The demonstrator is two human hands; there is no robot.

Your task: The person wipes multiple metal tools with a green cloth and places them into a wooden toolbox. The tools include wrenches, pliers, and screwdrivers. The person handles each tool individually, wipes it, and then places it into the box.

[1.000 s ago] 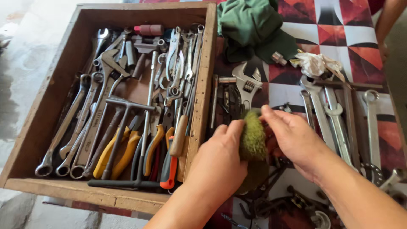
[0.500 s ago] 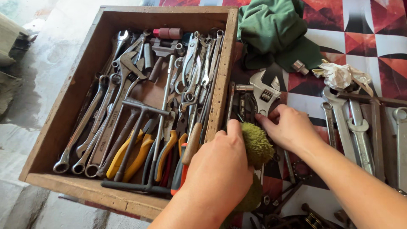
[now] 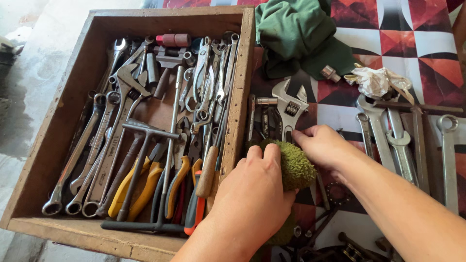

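Note:
My left hand presses down on a fuzzy green cloth lying on the patterned mat just right of the wooden tool box; its fingers grip the cloth's near edge. My right hand rests against the cloth's far side. Its fingertips are closed on the lower end of a silver adjustable wrench that lies on the mat. The cloth and both hands hide the rest of the wrench's handle.
The box holds several wrenches, pliers with yellow and orange grips and a T-handle tool. A green rag, crumpled paper, more spanners and a chain lie on the red-and-white mat.
My right hand has left the top of the cloth and reached forward to the wrench handle. My left hand keeps hold of the cloth, now lower on the mat.

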